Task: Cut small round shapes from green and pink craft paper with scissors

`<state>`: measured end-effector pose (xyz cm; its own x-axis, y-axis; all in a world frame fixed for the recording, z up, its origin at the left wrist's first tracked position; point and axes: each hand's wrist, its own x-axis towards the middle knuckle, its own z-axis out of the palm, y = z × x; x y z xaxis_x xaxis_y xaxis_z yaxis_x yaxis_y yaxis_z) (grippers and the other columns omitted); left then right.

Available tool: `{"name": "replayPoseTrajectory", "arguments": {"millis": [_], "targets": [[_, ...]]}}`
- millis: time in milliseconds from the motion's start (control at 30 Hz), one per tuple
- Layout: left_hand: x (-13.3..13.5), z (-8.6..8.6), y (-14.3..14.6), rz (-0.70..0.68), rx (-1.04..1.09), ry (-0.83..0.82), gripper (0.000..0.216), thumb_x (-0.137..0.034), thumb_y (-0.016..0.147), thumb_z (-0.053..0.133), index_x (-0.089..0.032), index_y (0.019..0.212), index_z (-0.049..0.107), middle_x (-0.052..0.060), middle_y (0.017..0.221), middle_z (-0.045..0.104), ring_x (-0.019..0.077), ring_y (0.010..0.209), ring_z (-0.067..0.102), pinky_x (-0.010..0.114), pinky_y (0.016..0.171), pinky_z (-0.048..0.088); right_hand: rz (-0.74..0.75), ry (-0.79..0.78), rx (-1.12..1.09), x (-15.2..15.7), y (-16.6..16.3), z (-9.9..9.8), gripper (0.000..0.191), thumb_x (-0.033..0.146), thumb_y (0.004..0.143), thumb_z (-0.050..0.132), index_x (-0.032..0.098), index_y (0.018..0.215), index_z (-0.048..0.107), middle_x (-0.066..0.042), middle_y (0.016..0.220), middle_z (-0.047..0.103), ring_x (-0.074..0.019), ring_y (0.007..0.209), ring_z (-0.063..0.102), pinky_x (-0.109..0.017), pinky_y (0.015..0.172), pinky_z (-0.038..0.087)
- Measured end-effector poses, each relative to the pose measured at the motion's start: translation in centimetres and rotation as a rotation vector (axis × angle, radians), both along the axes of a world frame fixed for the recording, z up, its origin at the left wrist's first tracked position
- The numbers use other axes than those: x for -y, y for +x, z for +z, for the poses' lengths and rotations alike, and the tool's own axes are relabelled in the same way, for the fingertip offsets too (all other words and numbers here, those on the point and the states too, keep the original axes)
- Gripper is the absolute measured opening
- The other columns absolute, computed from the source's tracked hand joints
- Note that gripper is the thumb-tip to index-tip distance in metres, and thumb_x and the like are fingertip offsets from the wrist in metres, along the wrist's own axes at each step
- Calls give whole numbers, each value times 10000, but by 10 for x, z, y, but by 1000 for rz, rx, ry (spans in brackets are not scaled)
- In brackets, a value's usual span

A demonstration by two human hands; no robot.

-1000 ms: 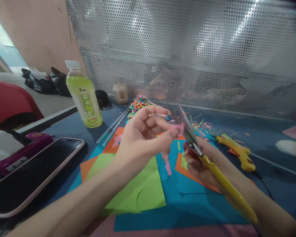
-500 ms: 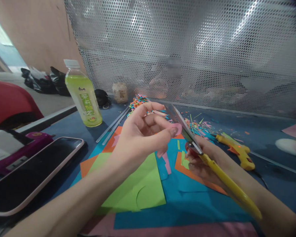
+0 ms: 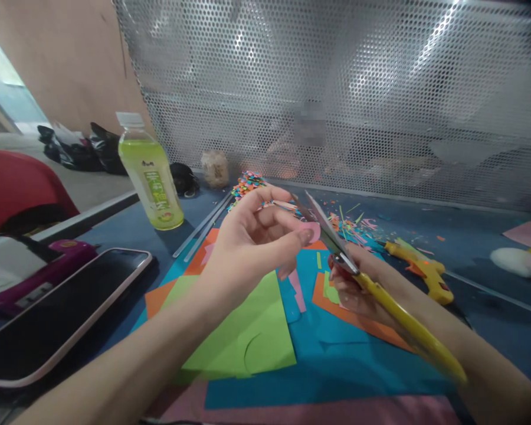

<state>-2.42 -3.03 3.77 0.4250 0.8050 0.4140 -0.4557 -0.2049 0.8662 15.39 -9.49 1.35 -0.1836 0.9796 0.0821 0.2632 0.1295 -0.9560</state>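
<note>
Between thumb and finger, my left hand (image 3: 259, 239) pinches a small pink piece of paper (image 3: 313, 231). My right hand (image 3: 358, 280) grips a pair of scissors (image 3: 336, 243) with yellow handles; the blades are parted and point up and away, just right of the pink piece. Part of the handles is hidden by my right fingers. Below both hands lie a blue sheet of paper (image 3: 327, 369), a green sheet (image 3: 248, 330) with a curved cut in it, and orange paper (image 3: 371, 323) with a green scrap on it.
Coloured paper bits (image 3: 250, 182) are heaped at the back, with thin offcuts (image 3: 351, 225) beside them. A yellow glue gun (image 3: 425, 271) lies at right. A drink bottle (image 3: 153, 177), clear sticks (image 3: 203, 227) and a phone (image 3: 66, 313) are at left. A perforated metal panel (image 3: 336, 71) stands behind.
The pink piece and my left fingertips have shifted slightly left and down. The scissor blades have spread a little wider. Both hands keep their holds.
</note>
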Motion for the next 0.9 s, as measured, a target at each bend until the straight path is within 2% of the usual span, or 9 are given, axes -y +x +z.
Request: {"name": "replayPoseTrajectory", "arguments": {"millis": [133,233,333,400,533,733,900], "targets": [[-3,-3,3,-4,-30,-18,303,-115,700,670,-169,946,501,-53,640,651,44,347,512,146,323,406,-99,31,-23,-7,-3,-4,259,362,733,654,214,768,444,39,683,455,-103,602,460,-219,526,425],[-8,-10,6,-15,-76,-27,380,-115,668,697,-166,983,490,-36,654,669,61,377,532,159,331,429,-211,102,-127,-18,-4,-12,294,353,695,683,221,772,432,54,657,486,-93,543,475,-219,482,410],[-13,-19,10,-85,-171,-60,360,-148,670,700,-149,985,527,-13,699,678,55,383,523,179,351,453,-271,245,-177,-31,-4,-19,356,300,620,747,227,757,427,54,672,524,-111,621,542,-245,575,454],[-15,-23,12,-100,-209,-86,394,-165,663,710,-148,1008,521,-5,713,678,61,404,529,181,344,446,-275,297,-245,-36,-3,-20,383,278,601,757,233,762,412,59,674,536,-114,619,557,-263,592,463],[-16,-26,14,-84,-218,-86,464,-174,630,737,-151,1028,500,16,747,676,109,526,590,180,345,439,-251,287,-281,-38,-3,-12,410,226,560,767,235,721,389,62,629,555,-131,576,573,-299,593,478],[-22,-27,12,-97,-251,-11,460,-203,631,742,-161,1015,493,-8,684,667,85,449,543,182,349,415,-216,264,-285,-31,-8,-5,384,206,560,749,236,703,393,49,667,592,-147,603,600,-319,613,497],[-24,-27,11,-96,-258,-9,454,-207,646,730,-167,1033,496,-6,706,681,76,435,530,186,363,412,-192,268,-296,-27,-11,-4,403,177,568,738,237,706,364,73,655,548,-119,602,571,-286,610,490]]}}
